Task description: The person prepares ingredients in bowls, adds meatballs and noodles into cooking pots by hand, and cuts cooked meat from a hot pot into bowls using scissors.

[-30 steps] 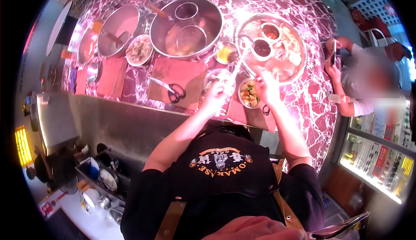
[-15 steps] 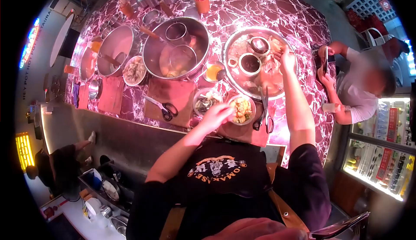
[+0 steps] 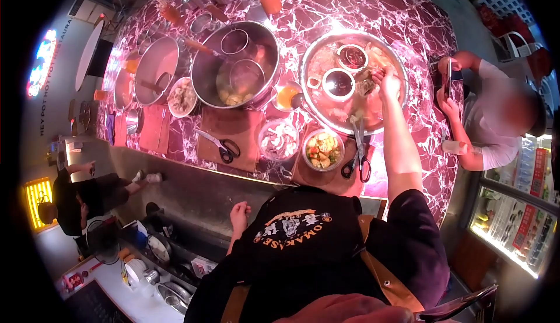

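My right hand point(image 3: 389, 84) is over the right side of a large round metal pan point(image 3: 307, 92), fingers pinched together on something too small to make out. Beside its fingertips lies a dark, leafy-looking piece of food point(image 3: 366, 84). Two sauce bowls, one red point(image 3: 352, 57) and one dark point(image 3: 338, 84), sit inside the pan. My left hand point(image 3: 240, 213) is down off the table near my body, fingers curled with nothing seen in them. A bowl of mixed food point(image 3: 322, 149) and a bowl of pale pieces point(image 3: 278, 139) stand in front of the pan, with black-handled scissors point(image 3: 360, 162) alongside.
A deep pot point(image 3: 201, 89) with strainers stands left of the pan, with another pot point(image 3: 157, 69) farther left. More scissors point(image 3: 226, 149) lie on a brown mat point(image 3: 245, 124). A person point(image 3: 496, 107) holds a phone at the right; another point(image 3: 93, 197) is at the far left.
My left hand has withdrawn from the bowls to beside my body. My right hand moved from near the front bowl to the pan's right side. The white ladle seen earlier is out of my hands.
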Demonstrator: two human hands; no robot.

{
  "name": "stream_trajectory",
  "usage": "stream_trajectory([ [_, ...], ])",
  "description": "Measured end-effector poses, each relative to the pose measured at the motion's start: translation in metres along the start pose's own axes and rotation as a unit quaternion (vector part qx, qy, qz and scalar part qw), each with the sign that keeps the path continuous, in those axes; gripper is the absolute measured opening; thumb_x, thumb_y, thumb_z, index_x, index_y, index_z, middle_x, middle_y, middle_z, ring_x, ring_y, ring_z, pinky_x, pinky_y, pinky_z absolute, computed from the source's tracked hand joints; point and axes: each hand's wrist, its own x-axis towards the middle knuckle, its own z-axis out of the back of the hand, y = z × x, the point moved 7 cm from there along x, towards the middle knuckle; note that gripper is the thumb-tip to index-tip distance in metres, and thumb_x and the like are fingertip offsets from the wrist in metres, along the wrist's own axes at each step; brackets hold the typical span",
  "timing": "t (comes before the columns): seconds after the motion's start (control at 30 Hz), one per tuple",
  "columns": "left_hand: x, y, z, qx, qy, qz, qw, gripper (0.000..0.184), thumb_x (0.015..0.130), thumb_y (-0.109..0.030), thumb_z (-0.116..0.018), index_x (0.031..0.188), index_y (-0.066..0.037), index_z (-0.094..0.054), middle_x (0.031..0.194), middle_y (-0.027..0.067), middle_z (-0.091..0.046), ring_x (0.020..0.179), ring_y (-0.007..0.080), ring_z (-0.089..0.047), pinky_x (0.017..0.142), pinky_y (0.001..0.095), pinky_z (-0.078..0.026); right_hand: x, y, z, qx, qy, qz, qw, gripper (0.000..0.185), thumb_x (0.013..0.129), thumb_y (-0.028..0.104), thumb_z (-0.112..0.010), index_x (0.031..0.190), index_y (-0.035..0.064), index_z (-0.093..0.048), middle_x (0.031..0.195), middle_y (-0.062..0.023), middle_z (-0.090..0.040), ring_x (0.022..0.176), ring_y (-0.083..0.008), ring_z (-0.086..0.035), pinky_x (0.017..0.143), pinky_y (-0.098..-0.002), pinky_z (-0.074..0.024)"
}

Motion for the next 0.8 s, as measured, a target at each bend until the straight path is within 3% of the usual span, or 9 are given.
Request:
stream_trajectory([
  [0.27, -0.013, 0.114, 0.074, -0.07, -0.052, 0.137, 0.987, 0.014, 0.094, -0.015, -0.059, 0.098, -0.003, -0.065, 0.075, 0.0051, -0.065, 0.064, 0.011, -0.057, 0.06, 0.0245, -0.047, -0.028, 0.019, -0.012, -0.067, 0.068, 0.073, 0.993, 0.028, 0.103, 0.022, -0.042, 0.111, -0.0028, -0.053, 0.091, -0.0171, -0.066, 0.075, -0.0224, -0.067, 0.065, -0.0297, -0.0573],
  [0.33, -0.011, 0.104, 0.078, 0.107, 0.022, -0.051, 0.993, 0.016, 0.093, -0.016, -0.059, 0.098, -0.002, -0.065, 0.073, 0.0039, -0.064, 0.063, 0.0105, -0.056, 0.06, 0.0238, -0.046, -0.038, 0.025, -0.015, -0.064, 0.083, 0.079, 0.991, 0.028, 0.103, 0.023, -0.042, 0.11, -0.0014, -0.053, 0.09, -0.0159, -0.065, 0.075, -0.0214, -0.067, 0.066, -0.0291, -0.0571],
  [0.4, 0.016, 0.138, 0.096, 0.243, 0.078, -0.044, 0.966, 0.017, 0.092, -0.017, -0.059, 0.097, -0.002, -0.065, 0.073, 0.0026, -0.063, 0.064, 0.0097, -0.057, 0.06, 0.024, -0.045, -0.059, 0.044, -0.019, -0.101, 0.09, 0.11, 0.985, 0.028, 0.103, 0.024, -0.042, 0.11, -0.0014, -0.054, 0.09, -0.0145, -0.065, 0.075, -0.0209, -0.067, 0.067, -0.0291, -0.057],
  [0.47, 0.02, 0.148, 0.086, -0.065, 0.057, 0.15, 0.985, 0.017, 0.092, -0.017, -0.059, 0.097, -0.002, -0.065, 0.073, 0.003, -0.064, 0.065, 0.0102, -0.057, 0.061, 0.0238, -0.046, -0.08, 0.06, -0.019, -0.147, 0.094, 0.138, 0.975, 0.03, 0.103, 0.024, -0.043, 0.111, -0.0019, -0.055, 0.091, -0.0137, -0.067, 0.077, -0.0211, -0.068, 0.07, -0.0313, -0.0576],
  [0.53, 0.013, 0.119, 0.073, -0.119, -0.028, 0.111, 0.986, 0.018, 0.093, -0.018, -0.06, 0.098, -0.003, -0.065, 0.074, 0.0046, -0.065, 0.064, 0.0114, -0.058, 0.061, 0.0244, -0.047, -0.101, 0.075, -0.016, -0.167, 0.105, 0.157, 0.968, 0.03, 0.103, 0.024, -0.043, 0.11, -0.0022, -0.056, 0.091, -0.0145, -0.067, 0.079, -0.022, -0.069, 0.071, -0.0321, -0.0579],
  [0.6, 0.043, 0.127, 0.076, -0.045, 0.056, 0.134, 0.988, 0.017, 0.093, -0.02, -0.06, 0.099, -0.004, -0.064, 0.075, 0.0046, -0.065, 0.061, 0.0117, -0.058, 0.055, 0.0246, -0.046, -0.135, 0.091, -0.014, -0.168, 0.107, 0.15, 0.969, 0.03, 0.102, 0.024, -0.046, 0.108, -0.0019, -0.058, 0.091, -0.0155, -0.068, 0.079, -0.0236, -0.07, 0.071, -0.0326, -0.0583],
  [0.67, 0.026, 0.077, 0.059, -0.042, 0.004, 0.131, 0.99, 0.016, 0.093, -0.021, -0.059, 0.099, -0.006, -0.062, 0.075, 0.0033, -0.063, 0.059, 0.0106, -0.058, 0.049, 0.0241, -0.044, -0.176, 0.106, -0.012, -0.201, 0.099, 0.155, 0.962, 0.029, 0.101, 0.024, -0.047, 0.108, -0.0017, -0.059, 0.091, -0.0155, -0.068, 0.079, -0.0238, -0.07, 0.071, -0.0326, -0.0581],
  [0.73, 0.056, 0.074, 0.069, 0.149, 0.098, -0.051, 0.983, 0.014, 0.094, -0.021, -0.058, 0.099, -0.008, -0.061, 0.074, 0.0021, -0.063, 0.056, 0.0094, -0.057, 0.046, 0.023, -0.042, -0.212, 0.108, -0.004, -0.191, 0.1, 0.148, 0.965, 0.029, 0.101, 0.024, -0.047, 0.107, -0.0017, -0.059, 0.091, -0.0155, -0.068, 0.078, -0.0234, -0.07, 0.07, -0.0321, -0.0578],
  [0.8, 0.063, 0.074, 0.073, 0.002, 0.038, 0.148, 0.988, 0.013, 0.095, -0.02, -0.056, 0.1, -0.008, -0.061, 0.074, 0.002, -0.063, 0.055, 0.0091, -0.057, 0.045, 0.0227, -0.041, -0.25, 0.107, 0.003, -0.193, 0.105, 0.137, 0.966, 0.03, 0.102, 0.023, -0.046, 0.105, -0.0029, -0.06, 0.088, -0.0148, -0.068, 0.075, -0.0221, -0.07, 0.069, -0.0319, -0.0577],
])
